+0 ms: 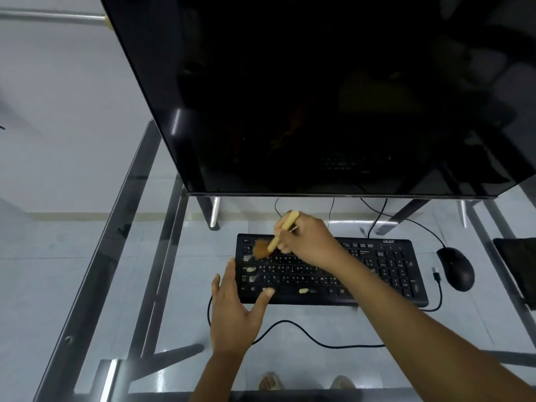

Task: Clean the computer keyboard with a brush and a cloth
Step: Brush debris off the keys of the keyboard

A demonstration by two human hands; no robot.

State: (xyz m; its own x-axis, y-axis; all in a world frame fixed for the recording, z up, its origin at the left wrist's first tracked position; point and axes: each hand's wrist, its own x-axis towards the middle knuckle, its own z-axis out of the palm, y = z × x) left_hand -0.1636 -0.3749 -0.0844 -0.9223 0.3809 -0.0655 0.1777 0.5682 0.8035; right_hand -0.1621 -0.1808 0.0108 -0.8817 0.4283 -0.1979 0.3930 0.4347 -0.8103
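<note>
A black keyboard (385,268) lies on the glass desk (185,256), with pale bits of debris on its left keys and space bar. My right hand (310,242) is shut on a brush (278,233) with a pale wooden handle. Its brown bristles touch the keyboard's upper left corner. My left hand (232,311) rests flat at the keyboard's left front corner, fingers spread, thumb on the bottom key row. No cloth is in view.
A large dark monitor (319,91) stands behind the keyboard. A black mouse (456,268) sits to the right, beside a loose USB plug (436,277). A cable (319,340) loops across the glass in front. A dark pad (519,265) lies at the right edge.
</note>
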